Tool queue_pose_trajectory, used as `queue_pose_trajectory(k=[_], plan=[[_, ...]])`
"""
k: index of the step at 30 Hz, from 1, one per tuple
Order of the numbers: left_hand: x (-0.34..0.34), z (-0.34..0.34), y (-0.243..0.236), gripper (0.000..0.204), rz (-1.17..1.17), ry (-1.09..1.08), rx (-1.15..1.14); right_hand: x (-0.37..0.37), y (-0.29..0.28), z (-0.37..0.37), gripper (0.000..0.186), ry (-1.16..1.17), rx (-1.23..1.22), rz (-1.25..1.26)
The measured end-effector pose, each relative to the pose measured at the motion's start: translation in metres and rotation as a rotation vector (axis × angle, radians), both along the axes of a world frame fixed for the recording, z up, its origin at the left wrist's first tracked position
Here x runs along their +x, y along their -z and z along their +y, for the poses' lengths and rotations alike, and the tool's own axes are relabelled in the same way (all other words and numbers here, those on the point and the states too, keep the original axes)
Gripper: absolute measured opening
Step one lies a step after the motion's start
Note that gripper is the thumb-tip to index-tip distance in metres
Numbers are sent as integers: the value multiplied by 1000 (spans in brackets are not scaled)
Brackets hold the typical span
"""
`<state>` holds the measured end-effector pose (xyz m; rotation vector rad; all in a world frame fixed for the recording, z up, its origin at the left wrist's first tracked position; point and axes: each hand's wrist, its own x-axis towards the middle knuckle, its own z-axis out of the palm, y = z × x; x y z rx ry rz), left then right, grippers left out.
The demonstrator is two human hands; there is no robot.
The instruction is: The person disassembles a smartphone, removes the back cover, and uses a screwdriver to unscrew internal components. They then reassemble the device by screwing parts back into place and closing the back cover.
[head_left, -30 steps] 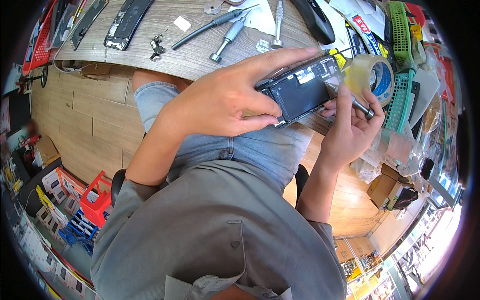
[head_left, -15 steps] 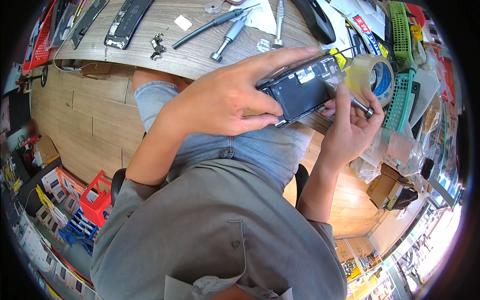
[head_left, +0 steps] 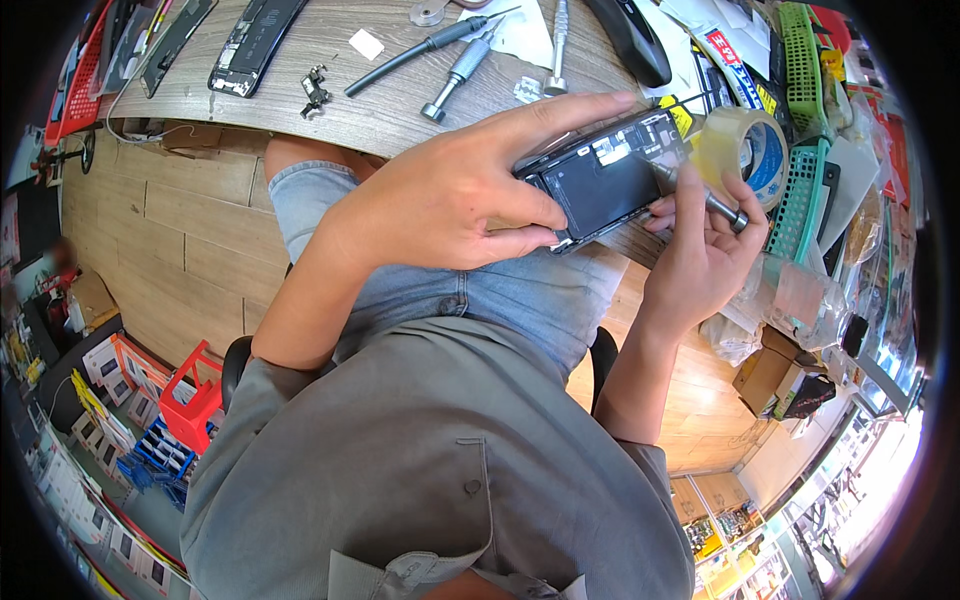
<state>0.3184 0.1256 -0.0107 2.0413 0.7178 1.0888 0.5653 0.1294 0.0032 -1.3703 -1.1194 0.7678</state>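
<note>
Apparently screwdriver [head_left: 722,208] work on an opened phone [head_left: 608,190].
Left hand [head_left: 465,190] grips it at the near edge of the tabletop [head_left: 372,125]; right hand [head_left: 700,240] pinches the tool; steady pressure seems called for.

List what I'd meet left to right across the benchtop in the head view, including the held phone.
Lying opened phone, small loose part, white piece, short grey screwdriver, held phone, tape roll, teal basket.

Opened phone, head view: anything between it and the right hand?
Only the screwdriver that the right hand holds, angled toward the opened phone; tip contact is unclear. Nothing else visible stands between them. The tape roll sits to the phone's right, outside that gap.
</note>
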Motion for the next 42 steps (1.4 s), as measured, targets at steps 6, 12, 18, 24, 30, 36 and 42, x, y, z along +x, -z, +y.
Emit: queue_pose_trajectory(k=[6, 12, 18, 24, 30, 36, 42], plan=[[0, 0, 0, 23, -3, 7, -4, 1, 1, 1, 49, -2, -4, -4], [0, 0, 0, 24, 4, 7, 1, 0, -1, 1, 49, -1, -13, -2], [0, 0, -1, 24, 9, 4, 10, 1, -1, 1, 48, -8, -9, 3], [1, 1, -1, 24, 0, 7, 16, 2, 1, 1, 49, -5, 0, 6], [0, 2, 0, 24, -1, 2, 21, 1, 0, -1, 50, 1, 5, -46], [0, 1, -2, 25, 5, -3, 12, -3, 7, -3, 50, -16, 165, -169], [0, 0, -1, 23, 14, -13, 19, -2, -12, -2, 50, -141, 321, -681]])
